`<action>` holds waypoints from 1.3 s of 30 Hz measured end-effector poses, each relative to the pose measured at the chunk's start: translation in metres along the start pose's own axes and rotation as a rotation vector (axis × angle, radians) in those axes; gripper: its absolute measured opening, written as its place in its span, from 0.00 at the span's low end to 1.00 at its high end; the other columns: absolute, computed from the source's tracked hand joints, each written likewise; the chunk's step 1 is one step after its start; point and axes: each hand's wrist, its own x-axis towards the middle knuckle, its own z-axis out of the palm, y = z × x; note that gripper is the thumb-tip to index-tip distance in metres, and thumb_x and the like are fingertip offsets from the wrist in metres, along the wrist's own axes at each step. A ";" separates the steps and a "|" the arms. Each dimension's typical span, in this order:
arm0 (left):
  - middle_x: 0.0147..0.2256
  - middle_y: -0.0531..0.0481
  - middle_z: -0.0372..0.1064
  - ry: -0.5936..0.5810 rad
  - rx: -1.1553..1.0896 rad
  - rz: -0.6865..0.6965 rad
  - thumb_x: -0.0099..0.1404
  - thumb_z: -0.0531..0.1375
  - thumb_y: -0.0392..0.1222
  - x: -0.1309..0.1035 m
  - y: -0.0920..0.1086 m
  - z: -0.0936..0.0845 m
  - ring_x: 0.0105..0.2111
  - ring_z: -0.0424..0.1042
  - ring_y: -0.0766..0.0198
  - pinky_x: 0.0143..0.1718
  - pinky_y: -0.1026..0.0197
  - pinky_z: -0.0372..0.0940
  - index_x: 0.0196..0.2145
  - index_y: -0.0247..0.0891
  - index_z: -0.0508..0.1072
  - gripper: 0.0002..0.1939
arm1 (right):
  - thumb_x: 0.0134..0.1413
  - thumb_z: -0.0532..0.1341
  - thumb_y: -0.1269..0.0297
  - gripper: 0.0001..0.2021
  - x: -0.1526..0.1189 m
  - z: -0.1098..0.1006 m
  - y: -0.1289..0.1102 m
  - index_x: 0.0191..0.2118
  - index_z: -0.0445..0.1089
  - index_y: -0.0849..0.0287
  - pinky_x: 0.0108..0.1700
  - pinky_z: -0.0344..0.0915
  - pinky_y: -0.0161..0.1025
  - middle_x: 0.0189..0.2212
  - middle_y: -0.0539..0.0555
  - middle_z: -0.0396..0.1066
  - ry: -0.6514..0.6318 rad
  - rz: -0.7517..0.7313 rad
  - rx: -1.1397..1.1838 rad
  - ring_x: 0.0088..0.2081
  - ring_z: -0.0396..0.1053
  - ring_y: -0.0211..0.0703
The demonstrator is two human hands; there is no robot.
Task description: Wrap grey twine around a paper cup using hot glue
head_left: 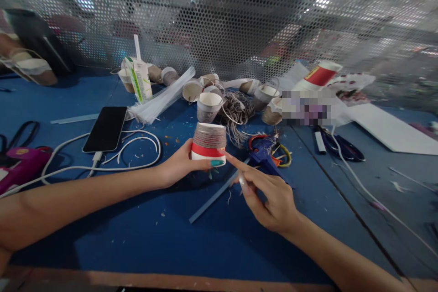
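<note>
A small paper cup (208,143), red and white at its lower part and wound with grey-brown yarn above, is held in my left hand (181,162), the thumb across its front. My right hand (268,194) is at the cup's right side, its index finger stretched to the red band; the thumb is apart from that finger and no object shows between them. Just behind the cup stands another yarn-wrapped cup (209,106). A loose heap of grey yarn (237,109) lies to its right.
Blue glue gun (263,155) and scissors (285,155) lie beyond my right hand, with a translucent glue stick (212,198) nearer. A phone (106,128) with a white cable and a magenta glue gun (25,164) are at left. Perforated metal screen (205,18) stands behind.
</note>
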 end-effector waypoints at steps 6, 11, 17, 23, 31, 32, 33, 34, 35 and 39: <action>0.44 0.43 0.71 0.061 0.052 0.020 0.46 0.73 0.40 0.001 -0.002 -0.001 0.42 0.72 0.57 0.48 0.51 0.65 0.48 0.35 0.64 0.34 | 0.57 0.54 0.75 0.07 -0.003 -0.003 0.002 0.36 0.65 0.55 0.25 0.69 0.38 0.50 0.60 0.76 0.123 -0.055 0.039 0.25 0.74 0.39; 0.44 0.44 0.69 0.046 0.210 0.092 0.46 0.72 0.42 -0.004 -0.001 -0.002 0.47 0.70 0.51 0.52 0.47 0.63 0.44 0.37 0.62 0.31 | 0.56 0.54 0.73 0.08 0.007 0.000 -0.002 0.41 0.62 0.55 0.26 0.69 0.37 0.56 0.65 0.71 -0.167 -0.217 0.051 0.31 0.77 0.42; 0.43 0.45 0.68 0.016 0.220 0.116 0.49 0.71 0.43 -0.006 -0.002 -0.002 0.46 0.69 0.53 0.51 0.49 0.63 0.43 0.37 0.62 0.28 | 0.60 0.53 0.69 0.06 0.008 0.004 -0.007 0.43 0.61 0.56 0.23 0.65 0.36 0.58 0.67 0.68 -0.237 -0.140 -0.024 0.22 0.72 0.35; 0.43 0.46 0.70 0.069 0.065 0.045 0.46 0.72 0.41 -0.004 0.000 0.002 0.42 0.71 0.58 0.48 0.52 0.65 0.45 0.36 0.63 0.32 | 0.59 0.53 0.72 0.04 0.003 0.001 -0.006 0.37 0.63 0.57 0.21 0.63 0.33 0.55 0.65 0.72 -0.036 -0.085 -0.026 0.17 0.65 0.29; 0.43 0.46 0.72 0.063 -0.041 0.029 0.46 0.72 0.37 0.002 -0.006 -0.001 0.39 0.72 0.64 0.46 0.56 0.66 0.47 0.35 0.64 0.32 | 0.60 0.51 0.75 0.09 0.001 0.000 0.000 0.35 0.66 0.59 0.22 0.64 0.33 0.51 0.61 0.76 0.114 -0.080 -0.059 0.19 0.68 0.30; 0.44 0.46 0.72 0.044 -0.045 0.026 0.46 0.72 0.36 0.002 -0.005 0.000 0.41 0.72 0.63 0.47 0.56 0.66 0.47 0.35 0.64 0.32 | 0.59 0.51 0.76 0.08 0.001 0.000 0.000 0.34 0.65 0.59 0.22 0.65 0.34 0.51 0.61 0.76 0.125 -0.115 -0.043 0.20 0.69 0.31; 0.45 0.45 0.72 0.018 -0.053 0.020 0.46 0.72 0.37 0.001 -0.004 0.000 0.43 0.73 0.62 0.49 0.55 0.65 0.47 0.36 0.64 0.32 | 0.58 0.51 0.76 0.08 0.001 0.001 0.000 0.33 0.64 0.58 0.23 0.66 0.34 0.50 0.62 0.76 0.121 -0.147 -0.027 0.22 0.71 0.33; 0.46 0.45 0.73 -0.013 -0.067 0.011 0.47 0.72 0.37 0.000 -0.002 0.000 0.44 0.73 0.61 0.50 0.54 0.65 0.47 0.36 0.65 0.32 | 0.57 0.51 0.77 0.08 0.002 0.001 0.000 0.33 0.63 0.58 0.23 0.66 0.34 0.50 0.63 0.76 0.101 -0.172 -0.018 0.23 0.72 0.34; 0.46 0.44 0.73 -0.048 -0.083 -0.001 0.47 0.72 0.37 -0.001 0.001 0.001 0.45 0.73 0.59 0.51 0.53 0.65 0.48 0.36 0.65 0.31 | 0.57 0.51 0.77 0.08 0.002 0.001 0.000 0.33 0.63 0.58 0.23 0.66 0.34 0.51 0.64 0.75 0.074 -0.184 -0.017 0.23 0.72 0.34; 0.48 0.43 0.73 -0.080 -0.110 -0.022 0.49 0.70 0.36 -0.002 0.005 0.001 0.52 0.72 0.53 0.55 0.50 0.63 0.48 0.37 0.65 0.29 | 0.58 0.51 0.76 0.07 0.004 0.000 0.000 0.35 0.61 0.58 0.22 0.64 0.34 0.54 0.66 0.73 0.000 -0.163 -0.016 0.17 0.64 0.29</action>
